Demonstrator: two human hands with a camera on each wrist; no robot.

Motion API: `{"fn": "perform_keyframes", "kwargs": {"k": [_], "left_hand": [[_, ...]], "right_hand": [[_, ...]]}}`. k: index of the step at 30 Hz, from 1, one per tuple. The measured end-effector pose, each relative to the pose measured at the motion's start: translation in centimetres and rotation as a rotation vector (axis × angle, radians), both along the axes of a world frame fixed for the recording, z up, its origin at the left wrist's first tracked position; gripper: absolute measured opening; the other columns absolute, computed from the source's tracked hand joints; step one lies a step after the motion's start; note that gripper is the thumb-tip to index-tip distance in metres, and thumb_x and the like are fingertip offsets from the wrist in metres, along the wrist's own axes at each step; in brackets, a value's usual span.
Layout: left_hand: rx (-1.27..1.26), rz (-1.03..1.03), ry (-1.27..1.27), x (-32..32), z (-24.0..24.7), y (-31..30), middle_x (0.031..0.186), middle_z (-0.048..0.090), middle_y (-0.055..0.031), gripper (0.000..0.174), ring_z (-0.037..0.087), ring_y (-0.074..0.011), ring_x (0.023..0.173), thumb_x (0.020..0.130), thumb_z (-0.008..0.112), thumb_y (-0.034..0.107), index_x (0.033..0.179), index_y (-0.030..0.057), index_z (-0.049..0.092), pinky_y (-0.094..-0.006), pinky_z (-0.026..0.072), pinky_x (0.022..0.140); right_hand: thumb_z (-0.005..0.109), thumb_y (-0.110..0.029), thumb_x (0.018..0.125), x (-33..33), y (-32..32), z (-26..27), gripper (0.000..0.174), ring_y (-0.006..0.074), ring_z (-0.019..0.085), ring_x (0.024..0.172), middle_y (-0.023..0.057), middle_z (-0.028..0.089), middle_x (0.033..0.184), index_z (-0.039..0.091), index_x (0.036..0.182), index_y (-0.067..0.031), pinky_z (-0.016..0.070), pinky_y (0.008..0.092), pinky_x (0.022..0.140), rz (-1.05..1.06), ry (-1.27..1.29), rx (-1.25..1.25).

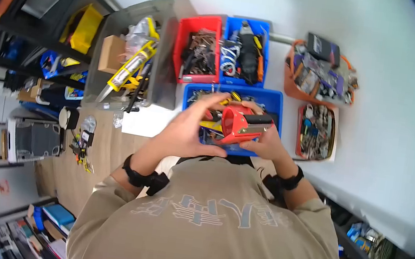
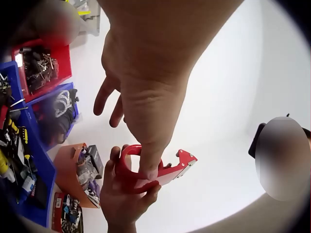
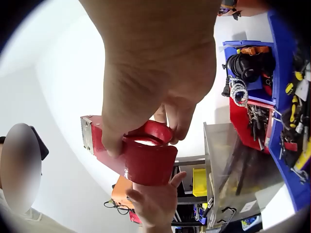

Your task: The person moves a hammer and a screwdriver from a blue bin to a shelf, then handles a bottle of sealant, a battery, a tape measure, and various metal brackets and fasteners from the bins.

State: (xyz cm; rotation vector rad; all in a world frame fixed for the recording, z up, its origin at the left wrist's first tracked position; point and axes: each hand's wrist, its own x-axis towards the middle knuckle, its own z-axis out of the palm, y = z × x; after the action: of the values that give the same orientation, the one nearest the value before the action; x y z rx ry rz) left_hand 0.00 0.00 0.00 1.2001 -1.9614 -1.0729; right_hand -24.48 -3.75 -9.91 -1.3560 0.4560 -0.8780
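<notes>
A red packing-tape dispenser [image 1: 238,125] is held above the large blue bin [image 1: 275,108], at 12 o'clock from the person's torso. The right hand [image 1: 267,145], at about 4 o'clock from it, grips it, thumb pressed on its side. The left hand [image 1: 191,127], at 9 o'clock, is spread open, fingers loosely extended around the ring; whether it touches the dispenser cannot be told.

For good handling, the right hand probably does best with a firm grip between the ring and the metal cutter [image 3: 88,135], fingertips clear of that edge, while the left palm stands ready to steady the ring.
</notes>
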Motion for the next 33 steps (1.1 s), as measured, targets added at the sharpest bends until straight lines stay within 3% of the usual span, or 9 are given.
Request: {"fn": "perform_keyframes", "kwargs": {"k": [3,7,9,12,16,27,29,31,33], "left_hand": [[-0.167,0.034,0.006,-3.1,-1.7,-0.5,0.136,0.058,-0.0135,0.08,0.061,-0.0317,0.122,0.07,0.092,0.016,0.139,0.0049,0.053,-0.0399,0.0514,0.1],[-0.232,0.121,-0.135,2.1,-0.1,-0.2,0.13,0.061,-0.0138,0.069,0.063,-0.0325,0.118,0.067,0.09,0.01,0.129,0.0066,0.062,-0.0396,0.0531,0.098],[-0.345,0.274,-0.203,5.4,0.6,0.0,0.129,0.063,-0.0133,0.064,0.063,-0.0325,0.117,0.067,0.088,0.008,0.126,0.0076,0.065,-0.0402,0.0534,0.098],[-0.504,0.555,-0.529,13.5,0.5,0.1,0.132,0.061,-0.0074,0.067,0.064,-0.0317,0.115,0.063,0.09,0.016,0.126,0.0176,0.067,-0.0408,0.057,0.091],[-0.545,0.797,-0.846,24.9,1.0,-0.1,0.138,0.057,-0.0062,0.064,0.054,-0.0325,0.125,0.064,0.083,0.003,0.125,0.0153,0.065,-0.0398,0.0506,0.103],[-0.328,0.276,-1.04,32.1,-5.3,-1.1,0.135,0.059,-0.0021,0.068,0.053,-0.0297,0.123,0.058,0.087,0.008,0.123,0.0163,0.067,-0.042,0.051,0.099],[-0.335,0.223,-0.952,33.3,-6.6,-1.5,0.132,0.061,-0.0045,0.059,0.056,-0.0304,0.118,0.067,0.087,0.011,0.122,0.013,0.068,-0.0413,0.0511,0.097],[0.129,0.199,-0.389,34.2,-7.1,-2.2,0.125,0.066,-0.0105,0.05,0.058,-0.0313,0.118,0.079,0.085,0.025,0.122,0.0076,0.067,-0.0418,0.0491,0.097],[0.259,0.169,-0.3,35.0,-8.2,-2.2,0.119,0.068,-0.0153,0.043,0.063,-0.033,0.109,0.088,0.079,0.03,0.119,0.0029,0.067,-0.0415,0.0503,0.095]], "right_hand": [[0.088,-0.032,0.079,-1.7,-0.6,0.6,0.093,0.0222,0.056,0.13,0.0141,0.055,0.146,0.039,0.152,-0.0002,0.0403,0.0347,0.111,0.025,0.144,-0.098],[0.072,-0.036,0.095,2.0,-0.5,0.0,0.078,0.0311,0.051,0.139,0.024,0.044,0.156,0.036,0.153,0.0019,0.0417,0.0377,0.11,-0.041,0.254,-0.358],[0.068,-0.032,0.098,2.5,-0.3,0.9,0.072,0.0315,0.053,0.138,0.0226,0.044,0.155,0.037,0.153,0.0021,0.0429,0.0392,0.11,-0.072,0.194,-0.104],[0.066,-0.023,0.098,1.2,-0.7,-0.6,0.062,0.032,0.059,0.13,0.02,0.055,0.146,0.042,0.151,-0.0006,0.0478,0.0398,0.105,-0.052,0.405,-0.117],[0.067,-0.017,0.097,0.3,-0.1,-2.6,0.053,0.0331,0.066,0.119,0.02,0.066,0.132,0.051,0.145,-0.0024,0.0524,0.0403,0.098,-0.04,0.692,-0.166],[0.068,-0.018,0.094,9.0,1.4,-1.3,0.045,0.0331,0.068,0.112,0.0198,0.069,0.123,0.059,0.135,-0.0007,0.0519,0.0401,0.097,0.022,0.921,-0.178],[0.067,-0.017,0.094,10.9,1.5,-0.7,0.044,0.0347,0.067,0.112,0.0205,0.069,0.123,0.058,0.134,-0.0001,0.0517,0.04,0.097,0.005,0.898,-0.178],[0.067,-0.016,0.094,12.4,1.5,-0.3,0.044,0.0357,0.067,0.113,0.0209,0.069,0.123,0.058,0.134,0.0009,0.0515,0.0396,0.098,-0.001,0.931,-0.142],[0.067,-0.016,0.094,13.3,1.8,-0.6,0.043,0.0362,0.067,0.113,0.0215,0.069,0.123,0.059,0.133,0.0015,0.0514,0.0391,0.098,-0.04,0.95,-0.164]]}}
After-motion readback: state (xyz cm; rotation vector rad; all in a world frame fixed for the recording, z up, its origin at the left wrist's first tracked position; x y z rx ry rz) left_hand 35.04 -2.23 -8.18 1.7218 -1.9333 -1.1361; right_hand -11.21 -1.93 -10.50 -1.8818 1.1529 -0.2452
